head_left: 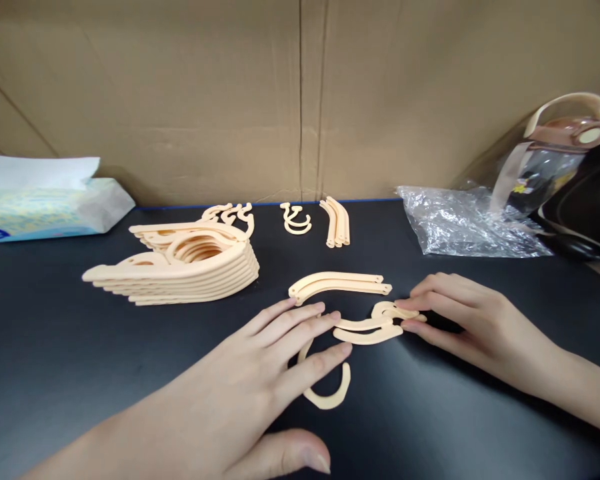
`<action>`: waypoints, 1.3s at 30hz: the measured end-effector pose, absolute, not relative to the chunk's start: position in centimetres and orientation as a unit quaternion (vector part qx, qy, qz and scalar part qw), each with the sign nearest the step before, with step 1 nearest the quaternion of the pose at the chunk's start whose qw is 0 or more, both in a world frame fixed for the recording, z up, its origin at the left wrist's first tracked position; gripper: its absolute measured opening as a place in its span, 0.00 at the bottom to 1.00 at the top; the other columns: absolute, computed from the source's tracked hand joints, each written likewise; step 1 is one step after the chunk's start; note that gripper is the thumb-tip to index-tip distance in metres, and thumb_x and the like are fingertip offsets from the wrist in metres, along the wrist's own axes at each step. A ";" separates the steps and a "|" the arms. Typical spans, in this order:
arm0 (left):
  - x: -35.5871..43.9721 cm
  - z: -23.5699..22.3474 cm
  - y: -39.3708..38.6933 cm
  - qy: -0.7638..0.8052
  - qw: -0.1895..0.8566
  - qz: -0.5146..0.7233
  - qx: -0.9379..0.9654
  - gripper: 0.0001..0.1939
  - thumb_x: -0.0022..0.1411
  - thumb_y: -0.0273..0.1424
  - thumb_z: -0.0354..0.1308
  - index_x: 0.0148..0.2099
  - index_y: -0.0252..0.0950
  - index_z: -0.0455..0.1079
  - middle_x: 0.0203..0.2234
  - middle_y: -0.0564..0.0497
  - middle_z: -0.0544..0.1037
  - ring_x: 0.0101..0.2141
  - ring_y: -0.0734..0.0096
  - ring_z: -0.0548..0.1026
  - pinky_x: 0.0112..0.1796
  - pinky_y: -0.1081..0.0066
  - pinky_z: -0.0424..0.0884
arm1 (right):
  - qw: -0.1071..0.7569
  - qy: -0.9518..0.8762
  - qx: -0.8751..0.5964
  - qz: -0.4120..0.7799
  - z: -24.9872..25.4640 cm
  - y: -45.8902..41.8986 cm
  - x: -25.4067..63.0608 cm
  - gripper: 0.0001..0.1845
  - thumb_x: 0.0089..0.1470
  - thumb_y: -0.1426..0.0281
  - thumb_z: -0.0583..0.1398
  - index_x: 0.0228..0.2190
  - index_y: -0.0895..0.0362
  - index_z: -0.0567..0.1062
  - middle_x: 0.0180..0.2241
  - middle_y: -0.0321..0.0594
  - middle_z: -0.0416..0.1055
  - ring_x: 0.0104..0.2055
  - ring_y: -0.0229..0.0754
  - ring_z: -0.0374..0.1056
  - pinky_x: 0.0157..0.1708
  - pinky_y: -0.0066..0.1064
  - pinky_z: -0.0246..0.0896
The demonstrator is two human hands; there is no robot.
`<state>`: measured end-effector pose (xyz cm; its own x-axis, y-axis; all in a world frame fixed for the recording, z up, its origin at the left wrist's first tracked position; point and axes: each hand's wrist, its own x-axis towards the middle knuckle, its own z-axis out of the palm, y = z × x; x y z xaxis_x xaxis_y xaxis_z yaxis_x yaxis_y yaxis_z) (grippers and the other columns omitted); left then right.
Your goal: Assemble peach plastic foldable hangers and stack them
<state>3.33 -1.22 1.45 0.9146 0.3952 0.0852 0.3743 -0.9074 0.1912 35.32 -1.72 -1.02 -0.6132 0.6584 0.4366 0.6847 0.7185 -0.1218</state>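
Fingers spread and palm down, my left hand (265, 373) reaches across a cream plastic hook (330, 401), covering part of it. Its fingertips touch the left end of a cream hanger piece (367, 335) made of curved arms. At that piece's right end, my right hand (475, 327) pinches a short curved part (386, 309) between thumb and fingers; the pinched tip is partly hidden. Just beyond my left fingertips lie two loose curved hanger arms (340, 283), side by side.
A stack of cream hangers (195, 277) sits at left, with hooks (230, 213) behind it. Farther back are more hooks (296, 223) and arms (336, 223). A tissue pack (55, 200), a clear plastic bag (470, 223) and a water bottle (550, 160) stand along the cardboard wall (205, 100).
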 end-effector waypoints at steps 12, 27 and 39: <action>2.9 1.0 -1.2 0.187 0.108 0.069 0.974 0.32 0.73 0.45 0.50 0.71 0.33 0.54 0.68 0.44 0.60 0.67 0.54 0.58 0.66 0.52 0.54 | 0.226 -0.899 -0.375 -0.017 -0.9 -1.5 36.3 0.08 0.63 0.68 0.61 0.44 0.55 0.77 0.38 0.41 0.75 0.37 0.42 0.72 0.36 0.34 0.66; 3.1 1.2 -1.4 0.195 0.091 0.063 0.975 0.30 0.73 0.47 0.47 0.68 0.34 0.60 0.66 0.44 0.65 0.66 0.50 0.62 0.64 0.51 0.58 | 0.237 -0.885 -0.401 0.024 -0.3 -1.6 36.0 0.11 0.61 0.63 0.62 0.44 0.54 0.76 0.37 0.41 0.76 0.36 0.42 0.73 0.34 0.32 0.68; 2.7 0.5 -1.6 0.235 0.058 0.200 0.950 0.16 0.75 0.35 0.47 0.60 0.38 0.63 0.56 0.46 0.74 0.57 0.61 0.69 0.57 0.63 0.62 | 0.221 -0.910 -0.340 -0.080 0.8 -1.8 35.9 0.12 0.63 0.66 0.61 0.46 0.57 0.73 0.37 0.42 0.75 0.36 0.42 0.70 0.36 0.34 0.63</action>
<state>2.66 -1.60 0.54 0.8101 0.4689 0.3520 0.4227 -0.8831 0.2035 35.86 -1.76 0.82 -0.6705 0.5843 0.4572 0.6553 0.7553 -0.0042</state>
